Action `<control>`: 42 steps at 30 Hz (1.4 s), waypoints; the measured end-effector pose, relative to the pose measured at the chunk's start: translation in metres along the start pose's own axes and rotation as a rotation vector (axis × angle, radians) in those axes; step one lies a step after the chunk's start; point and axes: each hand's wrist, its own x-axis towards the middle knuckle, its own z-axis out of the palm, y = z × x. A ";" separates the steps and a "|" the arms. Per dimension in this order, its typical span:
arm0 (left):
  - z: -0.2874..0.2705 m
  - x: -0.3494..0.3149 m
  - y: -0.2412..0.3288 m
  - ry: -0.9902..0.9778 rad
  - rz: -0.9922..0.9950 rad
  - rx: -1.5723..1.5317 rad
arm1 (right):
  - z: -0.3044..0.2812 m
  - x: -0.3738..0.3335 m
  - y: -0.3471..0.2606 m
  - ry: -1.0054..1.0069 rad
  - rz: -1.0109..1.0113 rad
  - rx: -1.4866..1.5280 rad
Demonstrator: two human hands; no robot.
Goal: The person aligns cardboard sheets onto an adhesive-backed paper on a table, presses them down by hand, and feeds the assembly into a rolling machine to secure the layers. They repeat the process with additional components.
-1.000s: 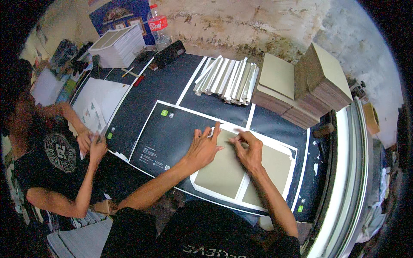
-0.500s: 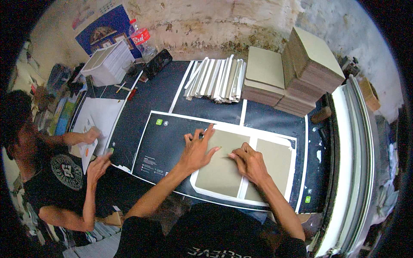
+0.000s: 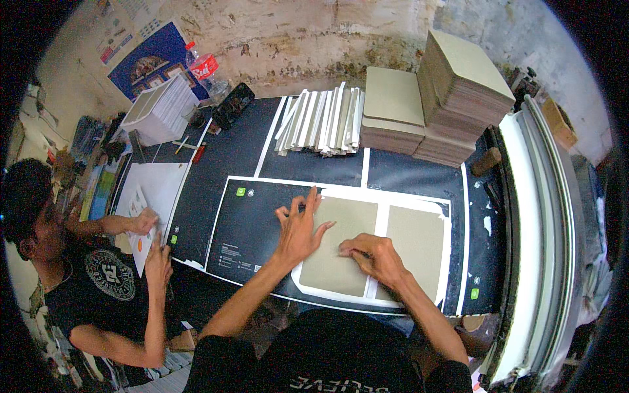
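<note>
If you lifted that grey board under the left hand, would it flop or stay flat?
The grey board probably stays stiff: it lies dead flat under the left hand, like the squarely stacked boards behind. Likely light, being one thin sheet. It may not slide, seemingly stuck to the printed sheet.

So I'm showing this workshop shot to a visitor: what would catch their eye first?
Probably the two hands pressed on grey boards at the centre: the left hand spread on the left grey board, the right hand on its right edge, both boards lying on a dark printed sheet. Behind them, tall stacks of grey boards rise at the table's far right.
</note>
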 end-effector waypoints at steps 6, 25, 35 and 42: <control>0.006 -0.002 -0.009 -0.080 0.039 -0.016 | -0.003 -0.002 -0.010 -0.067 -0.039 0.004; -0.034 -0.044 0.093 0.009 0.010 -0.886 | -0.028 -0.059 -0.049 0.350 0.057 0.013; -0.047 -0.035 0.161 -0.140 0.140 -1.328 | -0.057 -0.145 -0.068 0.916 0.271 -0.470; -0.041 -0.049 0.203 -0.253 -0.073 -1.413 | -0.067 -0.150 -0.076 1.326 0.352 -0.147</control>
